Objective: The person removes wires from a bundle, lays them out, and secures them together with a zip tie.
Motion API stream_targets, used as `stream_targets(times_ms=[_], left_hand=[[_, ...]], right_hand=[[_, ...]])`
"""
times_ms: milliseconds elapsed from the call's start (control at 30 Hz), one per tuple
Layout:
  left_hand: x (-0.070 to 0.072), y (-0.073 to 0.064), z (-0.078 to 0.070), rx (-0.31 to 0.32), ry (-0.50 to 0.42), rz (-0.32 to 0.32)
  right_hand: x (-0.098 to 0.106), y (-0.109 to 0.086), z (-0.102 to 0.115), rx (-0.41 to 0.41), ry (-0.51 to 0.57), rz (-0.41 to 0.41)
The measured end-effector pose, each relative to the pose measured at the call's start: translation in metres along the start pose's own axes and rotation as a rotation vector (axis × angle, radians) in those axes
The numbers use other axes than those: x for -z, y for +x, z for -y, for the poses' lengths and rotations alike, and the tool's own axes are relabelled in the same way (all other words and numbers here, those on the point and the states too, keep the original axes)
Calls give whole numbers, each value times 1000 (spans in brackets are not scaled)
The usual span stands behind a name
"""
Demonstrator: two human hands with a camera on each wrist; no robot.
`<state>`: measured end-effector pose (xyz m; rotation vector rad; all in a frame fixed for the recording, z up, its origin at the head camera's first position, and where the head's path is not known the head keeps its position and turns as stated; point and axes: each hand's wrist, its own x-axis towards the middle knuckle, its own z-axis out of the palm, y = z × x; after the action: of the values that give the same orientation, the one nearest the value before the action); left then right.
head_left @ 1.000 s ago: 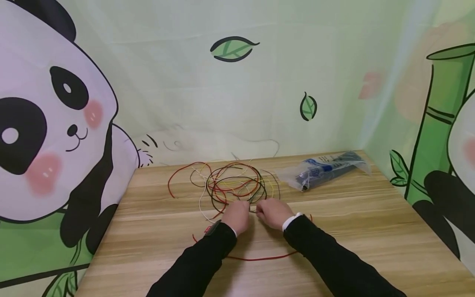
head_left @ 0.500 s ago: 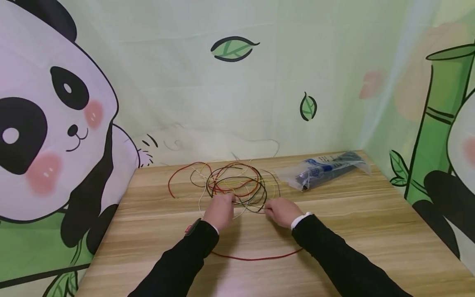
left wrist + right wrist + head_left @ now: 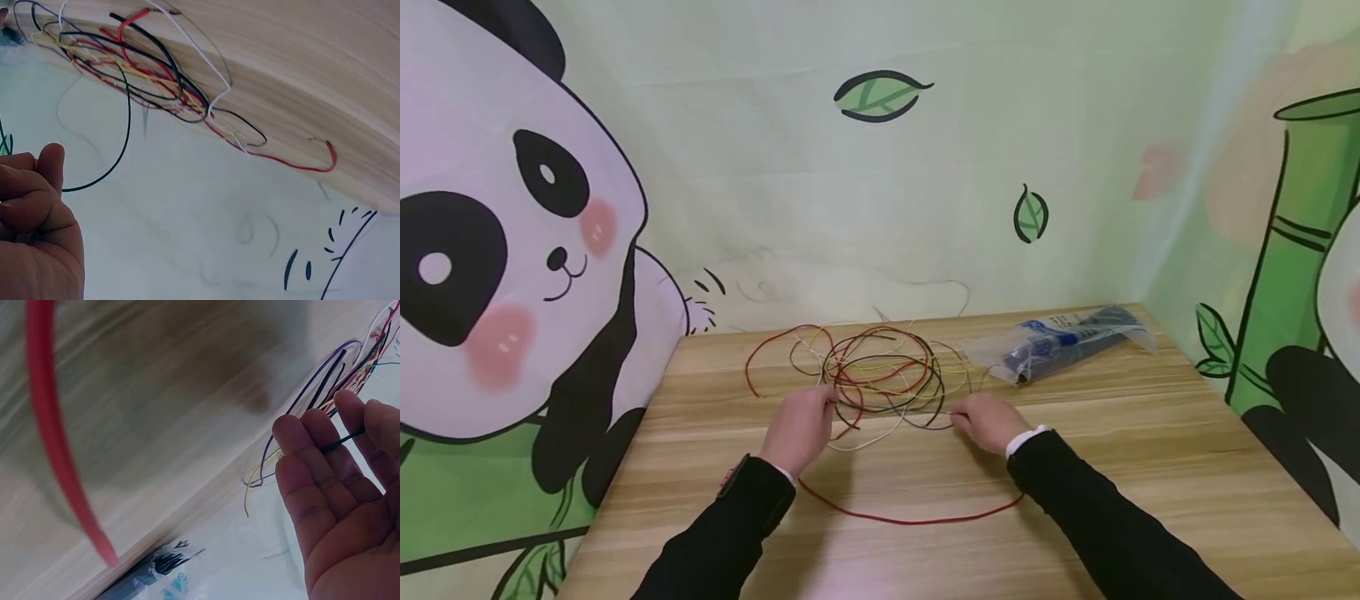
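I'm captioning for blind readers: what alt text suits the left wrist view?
A person's left hand holds a thin dark-green wire that arcs to a tangle of red, black, white, yellow and purple wires on a wood-grain tabletop.

Hands (image 3: 799, 431) (image 3: 989, 423) well apart, each in a pinch

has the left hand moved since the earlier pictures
Yes: in the head view, the left hand has moved left, farther from the plastic bag.
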<state>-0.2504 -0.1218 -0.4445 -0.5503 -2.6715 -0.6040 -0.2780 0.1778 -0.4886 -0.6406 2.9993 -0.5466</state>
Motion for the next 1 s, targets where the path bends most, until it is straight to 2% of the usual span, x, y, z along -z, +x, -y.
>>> stream_targets(times_ms=[167,400,500,667,800,1000], left_hand=[[17,-6,6,-12,9,-99],[34,-17,15,9,15,-179],[37,-23,18,27,7,-189],[42,-32,20,60,2,-168],[47,-42,23,82,-7,-166],[53,-58,30,89,-6,-207]], right_hand=[[1,-3,-7,-4,-2,-15],[11,-11,-16,-3,29,-72],[16,-15,-21,0,33,-102],[25,-25,-29,4,30,-149],[36,-37,-30,-19,26,-170],[54,-56,-35,-53,11,-226]])
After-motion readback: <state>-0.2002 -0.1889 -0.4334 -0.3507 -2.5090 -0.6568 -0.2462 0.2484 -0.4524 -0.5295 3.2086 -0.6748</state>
